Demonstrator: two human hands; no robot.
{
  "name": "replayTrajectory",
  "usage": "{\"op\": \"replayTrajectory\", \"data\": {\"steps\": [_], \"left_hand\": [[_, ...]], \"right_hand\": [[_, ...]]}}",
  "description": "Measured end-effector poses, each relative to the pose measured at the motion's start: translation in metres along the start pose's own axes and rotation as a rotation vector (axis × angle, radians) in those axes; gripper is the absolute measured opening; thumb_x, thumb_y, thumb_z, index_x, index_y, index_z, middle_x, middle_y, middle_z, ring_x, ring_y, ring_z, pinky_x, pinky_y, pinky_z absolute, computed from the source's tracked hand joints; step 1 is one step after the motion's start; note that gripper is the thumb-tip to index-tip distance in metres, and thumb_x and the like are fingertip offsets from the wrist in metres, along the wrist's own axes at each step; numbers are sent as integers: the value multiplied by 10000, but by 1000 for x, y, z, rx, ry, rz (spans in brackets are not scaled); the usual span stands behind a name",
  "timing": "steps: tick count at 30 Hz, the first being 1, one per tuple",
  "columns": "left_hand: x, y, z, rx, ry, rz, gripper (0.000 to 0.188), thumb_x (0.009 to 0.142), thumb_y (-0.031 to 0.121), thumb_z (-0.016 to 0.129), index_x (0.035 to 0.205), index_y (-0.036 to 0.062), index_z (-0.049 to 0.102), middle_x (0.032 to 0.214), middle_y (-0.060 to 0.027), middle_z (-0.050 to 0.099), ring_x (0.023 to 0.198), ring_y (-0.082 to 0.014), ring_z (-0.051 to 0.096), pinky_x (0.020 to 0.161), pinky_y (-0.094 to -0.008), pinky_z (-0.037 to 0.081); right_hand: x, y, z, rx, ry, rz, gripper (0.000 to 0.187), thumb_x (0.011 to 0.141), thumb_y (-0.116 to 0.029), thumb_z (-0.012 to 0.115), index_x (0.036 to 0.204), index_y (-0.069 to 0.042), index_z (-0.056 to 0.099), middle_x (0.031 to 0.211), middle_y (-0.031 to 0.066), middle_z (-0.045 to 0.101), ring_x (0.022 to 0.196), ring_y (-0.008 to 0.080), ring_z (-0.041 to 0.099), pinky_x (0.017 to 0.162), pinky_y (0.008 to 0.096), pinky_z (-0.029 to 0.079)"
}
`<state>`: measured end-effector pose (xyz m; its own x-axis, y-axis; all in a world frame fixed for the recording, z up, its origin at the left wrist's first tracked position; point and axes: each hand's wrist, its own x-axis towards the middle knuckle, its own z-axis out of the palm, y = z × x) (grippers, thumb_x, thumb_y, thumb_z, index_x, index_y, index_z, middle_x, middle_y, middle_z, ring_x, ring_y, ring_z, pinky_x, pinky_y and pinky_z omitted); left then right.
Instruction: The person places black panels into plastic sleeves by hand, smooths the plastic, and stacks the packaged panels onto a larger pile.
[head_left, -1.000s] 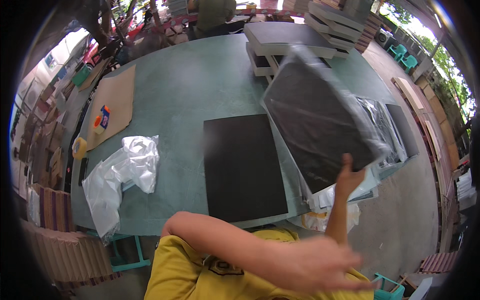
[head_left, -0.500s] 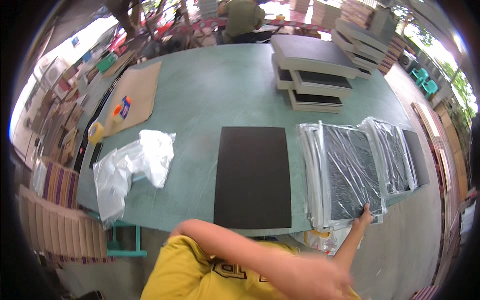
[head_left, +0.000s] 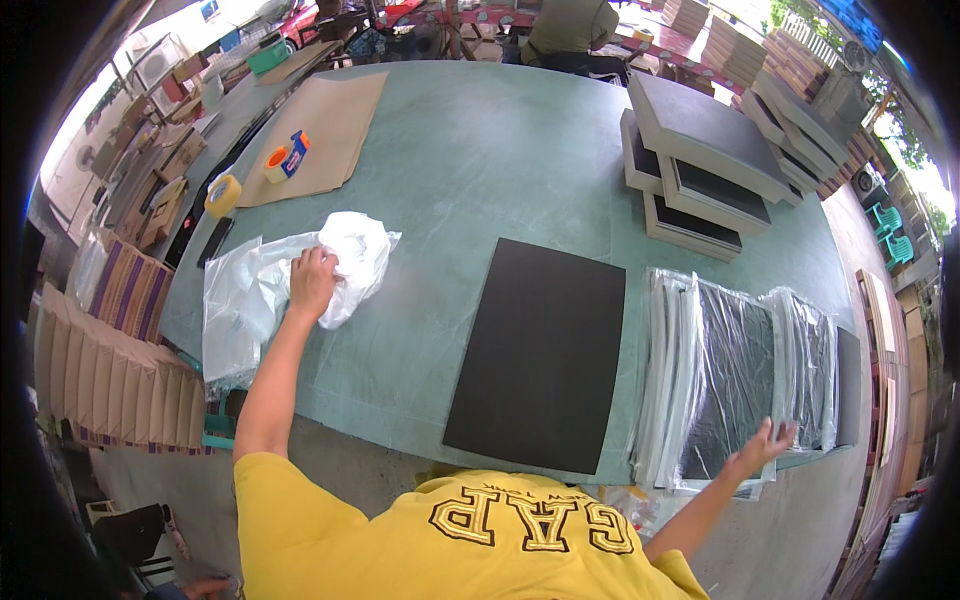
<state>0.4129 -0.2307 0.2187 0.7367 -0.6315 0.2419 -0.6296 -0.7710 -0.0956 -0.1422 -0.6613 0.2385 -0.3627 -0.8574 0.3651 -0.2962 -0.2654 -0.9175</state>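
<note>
Both hands (head_left: pixel 312 282) (head_left: pixel 762 447) visible, wrapped stack (head_left: pixel 735 375) edge cut off

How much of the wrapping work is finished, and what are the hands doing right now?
Done, it seems: a stack of plastic-wrapped black boards lies at the table's right edge. In hand: the left hand grips the crumpled clear plastic bags, while the right hand rests on the wrapped stack. Left: one bare black board lies unwrapped in the middle, and more boards wait stacked farther back.
</note>
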Motion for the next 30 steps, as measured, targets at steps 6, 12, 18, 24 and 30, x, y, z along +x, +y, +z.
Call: {"op": "replayTrajectory", "data": {"steps": [6,12,18,24,30], "left_hand": [[12,-6,0,-233,200,-8,211,792,245,526,847,73,635,900,-103,582,880,-255,530,728,-371,399],[40,-43,-28,-263,238,-262,194,857,161,437,880,-1,540,761,-191,573,728,-325,566,632,-363,440],[61,49,-90,-1278,389,-83,170,885,145,406,892,9,508,740,-79,540,641,-182,513,604,-308,434],[23,219,-28,-1168,-665,447,517,876,341,418,1285,36,334,1246,-188,420,1178,-302,376,978,-343,280],[-3,258,45,-481,-48,442,667,820,527,396,1288,56,335,1335,-163,303,1259,-292,244,1028,-422,162]], "right_hand": [[-54,-27,100,134,-593,-42,376,806,2,496,1177,-18,436,1061,85,517,941,147,508,795,254,410],[-102,-43,140,203,-859,86,265,805,-6,492,1069,3,507,985,93,565,880,162,558,748,260,437],[-160,-81,164,293,-1248,391,246,870,-166,480,1054,-11,530,962,84,581,873,159,567,750,263,446],[-208,-55,205,877,-1450,1342,734,831,-607,299,1216,13,370,1188,133,473,1062,251,483,913,389,364],[-216,-41,175,409,-1551,950,332,756,-152,634,1021,16,526,910,58,582,827,146,556,757,302,443]]}}
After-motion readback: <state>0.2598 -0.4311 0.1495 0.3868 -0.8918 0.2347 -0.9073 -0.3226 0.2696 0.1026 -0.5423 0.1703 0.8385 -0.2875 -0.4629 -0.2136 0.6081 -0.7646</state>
